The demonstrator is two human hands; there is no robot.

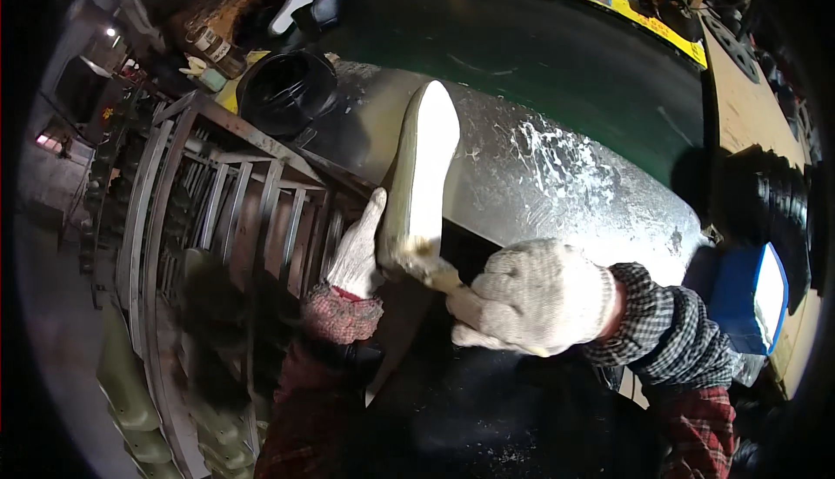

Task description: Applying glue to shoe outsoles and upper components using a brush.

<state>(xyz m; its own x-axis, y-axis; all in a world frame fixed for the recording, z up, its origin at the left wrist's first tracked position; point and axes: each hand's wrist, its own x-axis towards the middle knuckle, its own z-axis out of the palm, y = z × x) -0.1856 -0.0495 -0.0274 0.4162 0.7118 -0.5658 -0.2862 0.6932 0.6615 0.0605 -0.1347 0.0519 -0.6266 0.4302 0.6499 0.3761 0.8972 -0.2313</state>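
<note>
In front of me an olive shoe [402, 185] is held sole-side up, toe pointing away, its underside bright white. My left hand [355, 253], in a knitted off-white glove, grips the shoe along its left side near the heel; one finger lies straight along the edge and the others are partly hidden. My right hand [539, 296], gloved the same way, is closed around a brush [442, 277] whose handle is mostly covered by the fingers. The brush's pale, stained end touches the heel end of the shoe, where the surface looks yellowish-brown.
A metal-topped bench [496, 157] with white smears lies beyond the shoe, against a dark green belt [522, 53]. A black bowl-like item [285, 92] stands at its left end. Metal racks [156, 218] with olive shoes [139, 392] stand left; a blue container [739, 301] of white material is right.
</note>
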